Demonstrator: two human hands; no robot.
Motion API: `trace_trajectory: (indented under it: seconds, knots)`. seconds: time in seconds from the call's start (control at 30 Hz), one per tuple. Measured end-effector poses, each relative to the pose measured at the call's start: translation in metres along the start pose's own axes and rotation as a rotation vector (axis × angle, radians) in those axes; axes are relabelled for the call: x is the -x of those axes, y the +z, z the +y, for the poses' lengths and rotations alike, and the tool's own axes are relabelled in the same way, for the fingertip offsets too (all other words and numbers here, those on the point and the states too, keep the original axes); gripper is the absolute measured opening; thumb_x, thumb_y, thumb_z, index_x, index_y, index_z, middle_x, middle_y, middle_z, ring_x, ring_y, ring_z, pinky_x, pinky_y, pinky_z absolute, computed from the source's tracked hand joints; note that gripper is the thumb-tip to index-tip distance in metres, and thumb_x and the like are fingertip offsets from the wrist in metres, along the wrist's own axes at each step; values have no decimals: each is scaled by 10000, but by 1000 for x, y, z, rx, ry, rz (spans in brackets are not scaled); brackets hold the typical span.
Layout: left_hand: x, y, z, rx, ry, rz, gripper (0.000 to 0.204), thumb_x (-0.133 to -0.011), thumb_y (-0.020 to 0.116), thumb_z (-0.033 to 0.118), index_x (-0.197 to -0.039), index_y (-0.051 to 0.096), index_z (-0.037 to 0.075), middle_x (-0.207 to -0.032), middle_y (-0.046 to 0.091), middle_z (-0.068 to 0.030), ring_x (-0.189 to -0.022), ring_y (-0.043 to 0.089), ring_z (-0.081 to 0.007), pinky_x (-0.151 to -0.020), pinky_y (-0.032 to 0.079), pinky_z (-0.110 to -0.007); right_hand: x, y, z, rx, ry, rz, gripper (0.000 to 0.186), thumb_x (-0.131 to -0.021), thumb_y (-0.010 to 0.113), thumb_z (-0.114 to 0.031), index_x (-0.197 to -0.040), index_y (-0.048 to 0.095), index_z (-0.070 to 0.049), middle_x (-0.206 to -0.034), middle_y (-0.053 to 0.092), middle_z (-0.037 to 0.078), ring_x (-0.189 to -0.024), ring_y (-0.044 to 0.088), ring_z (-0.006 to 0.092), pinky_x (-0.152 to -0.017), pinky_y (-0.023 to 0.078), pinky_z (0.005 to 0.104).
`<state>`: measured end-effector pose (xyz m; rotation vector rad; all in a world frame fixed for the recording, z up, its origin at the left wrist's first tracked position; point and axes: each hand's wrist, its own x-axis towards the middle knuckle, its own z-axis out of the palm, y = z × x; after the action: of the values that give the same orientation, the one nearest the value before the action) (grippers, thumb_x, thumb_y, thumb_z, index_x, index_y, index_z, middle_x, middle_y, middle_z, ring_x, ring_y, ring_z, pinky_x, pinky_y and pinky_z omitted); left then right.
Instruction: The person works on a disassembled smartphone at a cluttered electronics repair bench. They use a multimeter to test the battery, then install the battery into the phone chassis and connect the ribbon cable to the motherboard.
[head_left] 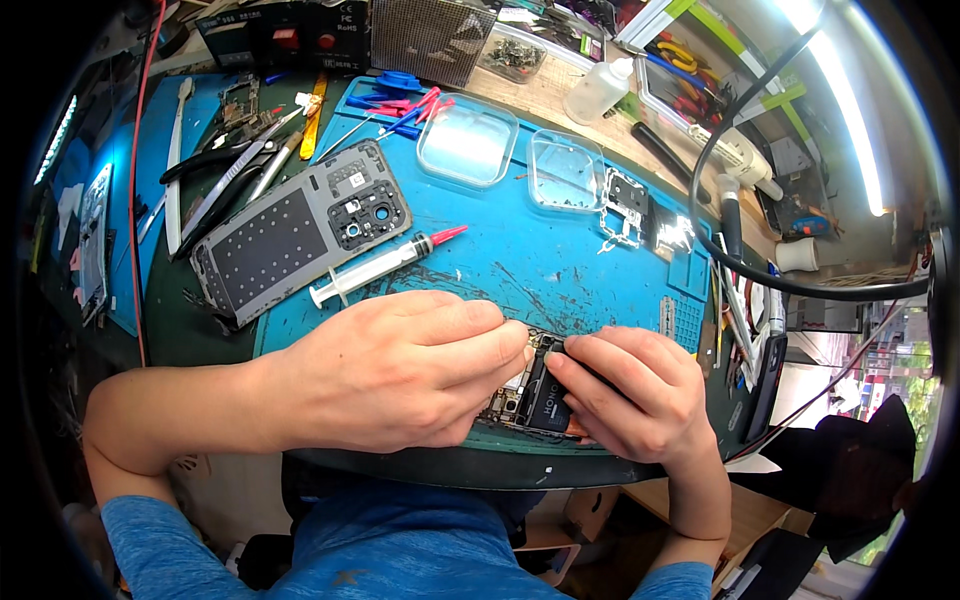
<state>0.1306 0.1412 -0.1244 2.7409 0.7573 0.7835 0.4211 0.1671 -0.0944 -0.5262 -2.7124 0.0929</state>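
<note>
An opened phone (548,395) lies at the near edge of the blue mat, its circuit board and black battery exposed. Over its left part, my left hand (400,370) is closed in a pinch. Whatever those fingertips hold is hidden. My right hand (645,395) grips the phone's right side, with thumb and fingers bent over the battery. Beyond the left hand lies a syringe (385,265) with a pink tip. A grey phone back frame (300,230) rests beside it, camera openings toward the upper right.
Two clear plastic boxes (468,180) sit at the mat's far side, near blue and pink pry tools (405,105). Pliers (230,170) and tweezers lie at the left. A white squeeze bottle (600,90) stands at the back. A round magnifier's black rim (800,285) overhangs the right.
</note>
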Motion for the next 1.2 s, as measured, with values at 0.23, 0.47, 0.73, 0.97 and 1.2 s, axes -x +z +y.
trace_trajectory:
  seconds: [0.23, 0.47, 0.73, 0.97, 1.2]
  knots:
    - [-1, -2, 1, -3, -12, -53, 573, -749, 766, 106, -1308, 728, -16, -1290, 648, -91, -1153, 691, -239, -970, 605, -372, -1, -5, 2, -13, 0, -47, 500, -717, 815, -189, -1182, 785, -7, -1155, 707, 79, -972, 725, 243, -823, 631, 383]
    - [-1, -2, 1, 0, -14, -57, 579, -743, 766, 105, -1308, 728, -17, -1280, 647, -92, -1136, 696, -243, -965, 605, -371, 2, -2, 5, -42, 0, -31, 490, -755, 819, -205, -1207, 786, -21, -1156, 701, 71, -991, 725, 244, -824, 624, 386]
    - [-1, -3, 1, -4, -10, -50, 564, -746, 765, 99, -1297, 737, -19, -1277, 651, -100, -1146, 694, -244, -963, 611, -376, 2, -5, 5, -14, -15, -77, 505, -766, 820, -219, -1233, 779, -32, -1169, 694, 63, -1012, 724, 237, -836, 622, 379]
    - [0, -1, 2, 3, -21, -54, 559, -751, 778, 91, -1296, 736, -25, -1280, 649, -91, -1161, 685, -244, -983, 615, -381, -4, -10, 1, 6, 9, -120, 504, -773, 790, -245, -1230, 775, -33, -1167, 691, 62, -1021, 726, 227, -851, 617, 377]
    - [0, -2, 3, 6, -28, -62, 543, -761, 782, 89, -1291, 739, -23, -1283, 649, -88, -1168, 676, -239, -999, 612, -381, -10, -15, -2, 50, -3, -174, 536, -763, 765, -266, -1242, 764, -25, -1166, 685, 64, -1019, 726, 224, -862, 615, 377]
